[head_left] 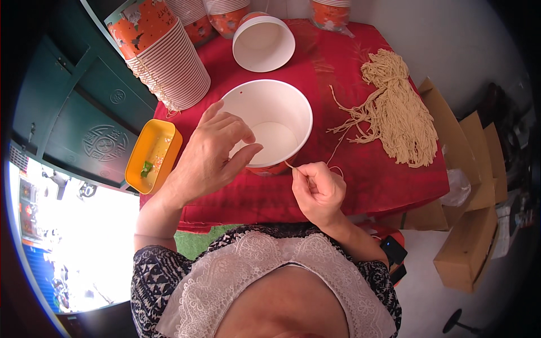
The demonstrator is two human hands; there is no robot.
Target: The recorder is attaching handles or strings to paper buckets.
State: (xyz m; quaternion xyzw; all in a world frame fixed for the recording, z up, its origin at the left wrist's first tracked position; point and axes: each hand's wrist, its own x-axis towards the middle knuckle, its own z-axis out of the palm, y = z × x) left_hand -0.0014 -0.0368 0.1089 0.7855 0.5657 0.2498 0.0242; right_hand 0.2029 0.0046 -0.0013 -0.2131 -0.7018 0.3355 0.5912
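Observation:
A paper bucket (294, 104), white inside and orange outside, stands open-end up on the red cloth in front of me. Over its left rim reaches my left hand (211, 143), fingers curved and apart, with nothing seen between thumb and forefinger. At the near right of the rim, my right hand (319, 188) pinches a thin cream cord (289, 165), whose short end shows against the bucket's side. More cord trails behind the right hand. A bundle of cream cords (403, 107) lies to the right, several loose strands spreading toward the bucket.
A tall leaning stack of nested orange-printed buckets (172, 67) stands at the left, cords hanging along its side. Behind, another bucket (264, 45) lies tipped toward me. A yellow tray (172, 153) with small bits sits at the left edge. Cardboard boxes (465, 248) stand beyond the table's right edge.

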